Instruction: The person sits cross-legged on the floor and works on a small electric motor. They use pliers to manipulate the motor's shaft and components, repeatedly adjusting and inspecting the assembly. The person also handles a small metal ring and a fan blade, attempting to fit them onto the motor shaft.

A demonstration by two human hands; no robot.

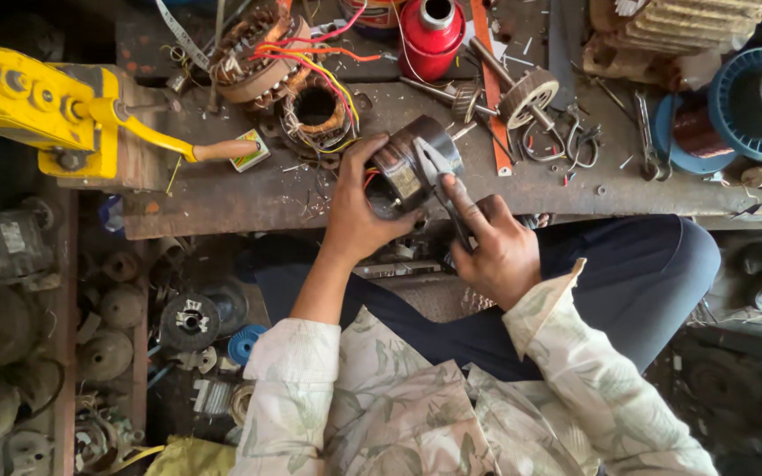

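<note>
My left hand [359, 216] grips a small metal motor stator [409, 166], tilted at the near edge of the workbench [249, 189]. My right hand [496, 247] holds a pair of pliers [438, 172] whose jaws rest on the top of the stator. Both hands sit above my lap, in front of my dark trousers [637, 273]. The pliers' handles are hidden inside my right fist.
On the bench: a wound stator with red and yellow wires [315, 110], a second coil [253, 48], a red can [431, 33], a rotor with shaft [522, 92], clips, a spanner [647, 137]. A yellow press [41, 106] stands left. Blue wire spool [751, 101] right. Old motors [11, 326] lie on the floor at left.
</note>
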